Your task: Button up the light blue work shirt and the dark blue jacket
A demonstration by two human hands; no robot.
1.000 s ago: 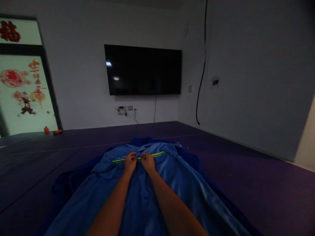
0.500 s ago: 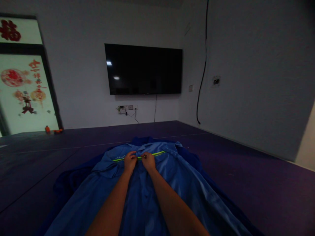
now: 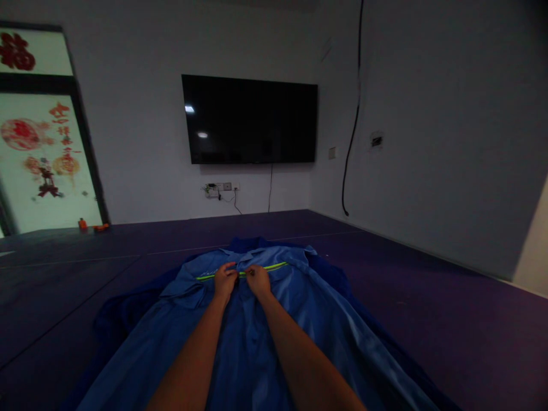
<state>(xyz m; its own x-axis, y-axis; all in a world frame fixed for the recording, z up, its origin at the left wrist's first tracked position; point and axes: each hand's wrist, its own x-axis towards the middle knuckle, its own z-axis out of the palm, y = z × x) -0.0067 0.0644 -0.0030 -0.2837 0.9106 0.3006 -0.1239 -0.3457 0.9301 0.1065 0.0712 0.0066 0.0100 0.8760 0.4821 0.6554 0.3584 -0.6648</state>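
A blue work shirt [image 3: 295, 297] with a thin yellow-green stripe across its chest lies spread out in front of me, collar away from me. Beneath it a darker blue garment [image 3: 120, 311] shows at the sides and beyond the collar. At the shirt's front opening, level with the stripe, my left hand [image 3: 225, 279] is closed with its fingertips pinching the cloth edge. Close by on the other side, my right hand [image 3: 258, 279] pinches the front edge too. Whether a button sits between the fingers is too small and dark to tell.
The garments lie on a dark purple surface [image 3: 406, 297] that runs to the walls. A black television [image 3: 252, 123] hangs above sockets and cables. A black cable [image 3: 353, 137] dangles at the right. Small orange things [image 3: 83, 224] stand by the decorated door at the left.
My left hand has shifted very slightly at the shirt's front. My right hand and the garments look practically the same.
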